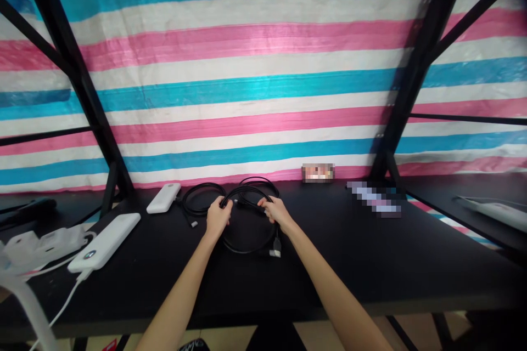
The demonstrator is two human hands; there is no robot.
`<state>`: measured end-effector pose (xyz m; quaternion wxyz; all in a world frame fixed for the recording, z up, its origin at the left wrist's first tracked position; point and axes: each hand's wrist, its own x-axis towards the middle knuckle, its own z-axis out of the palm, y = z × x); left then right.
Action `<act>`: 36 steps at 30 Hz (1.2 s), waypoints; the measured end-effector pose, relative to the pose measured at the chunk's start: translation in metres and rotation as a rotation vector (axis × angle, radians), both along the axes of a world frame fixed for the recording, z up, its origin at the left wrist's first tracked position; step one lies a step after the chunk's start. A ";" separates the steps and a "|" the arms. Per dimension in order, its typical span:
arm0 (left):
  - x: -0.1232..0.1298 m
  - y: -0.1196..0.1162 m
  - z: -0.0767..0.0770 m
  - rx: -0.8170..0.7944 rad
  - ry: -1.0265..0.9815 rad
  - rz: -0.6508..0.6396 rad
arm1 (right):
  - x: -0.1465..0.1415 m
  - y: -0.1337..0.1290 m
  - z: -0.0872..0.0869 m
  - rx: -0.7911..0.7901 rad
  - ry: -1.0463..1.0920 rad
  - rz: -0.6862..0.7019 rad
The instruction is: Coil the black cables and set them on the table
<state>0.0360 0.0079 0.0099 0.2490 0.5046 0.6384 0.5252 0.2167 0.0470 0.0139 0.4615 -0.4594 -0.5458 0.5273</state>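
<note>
A coiled black cable (246, 251) is held between my two hands over the black table. My left hand (218, 217) is closed around the upper left side of the loop, and my right hand (275, 212) pinches its upper right side. The cable's plug end (275, 253), with a pale metal connector, hangs below my right hand. Behind my left hand lies a second coiled black cable (201, 184) with its connector toward me. Another thin black coil (258, 178) rests just behind the held loop.
The black table (255, 296) carries a white power bank (109, 241) with a white cable and a smaller white device (164, 198) at the left. White chargers (45, 247) sit at the far left. Two blurred items (318, 173) lie back right. Black metal posts (415, 77) frame a striped sheet.
</note>
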 end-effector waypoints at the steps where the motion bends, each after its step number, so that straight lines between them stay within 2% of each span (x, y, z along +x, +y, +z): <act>1: -0.002 0.001 -0.001 0.018 0.040 -0.009 | 0.000 0.000 0.000 -0.003 -0.003 0.019; 3: -0.006 0.003 -0.002 0.026 0.127 -0.029 | 0.000 -0.001 0.001 -0.011 -0.008 0.052; 6: -0.013 0.005 -0.005 -0.066 0.201 -0.048 | 0.000 -0.004 0.000 -0.020 -0.026 0.120; 9: -0.014 0.005 -0.007 -0.113 0.228 -0.097 | 0.000 -0.007 0.000 -0.036 -0.058 0.200; 12: -0.010 0.002 -0.005 -0.078 0.210 -0.157 | 0.000 -0.010 0.000 -0.039 -0.113 0.247; 17: -0.005 -0.005 0.008 -0.072 -0.046 -0.157 | 0.002 -0.012 0.006 -0.017 -0.116 0.300; 20: -0.009 -0.004 0.013 -0.027 -0.287 -0.084 | 0.004 -0.014 0.007 -0.094 -0.084 0.394; 23: -0.014 -0.001 0.013 0.043 -0.446 0.009 | 0.004 -0.014 0.006 -0.101 -0.148 0.454; 30: -0.011 0.002 0.008 0.073 -0.566 0.078 | 0.004 -0.011 0.001 -0.118 -0.310 0.389; 36: -0.008 0.001 0.010 0.096 -0.580 0.044 | 0.001 -0.012 0.004 0.032 -0.299 0.180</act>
